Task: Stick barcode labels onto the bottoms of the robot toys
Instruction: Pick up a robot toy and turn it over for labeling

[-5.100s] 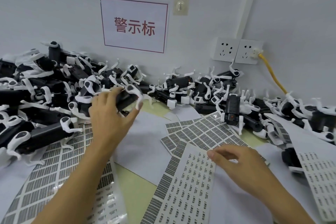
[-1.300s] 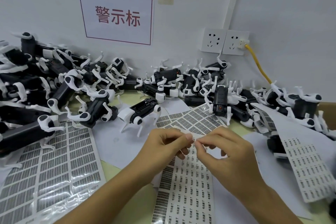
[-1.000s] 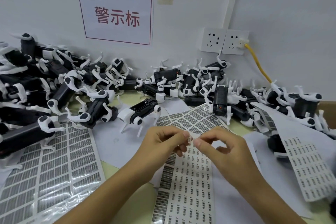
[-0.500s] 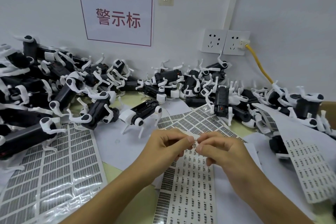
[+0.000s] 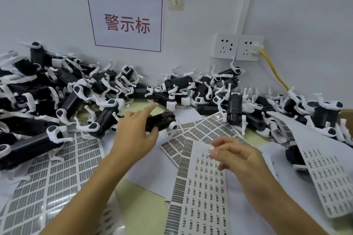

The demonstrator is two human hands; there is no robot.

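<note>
L hand (image 5: 136, 131) on toy (image 5: 162, 120); R hand (image 5: 235, 155) w/ label (image 5: 210, 149).

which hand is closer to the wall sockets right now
Right. The right hand, pinching a label, sits below the wall sockets; the left hand grips a robot toy farther left.

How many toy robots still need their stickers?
I can't count which are done; no stuck-on labels show. Right now the left hand grips one robot toy, and the right hand pinches a peeled barcode label. A big pile of robot toys and a part-used label sheet suggest plenty remains.
</note>
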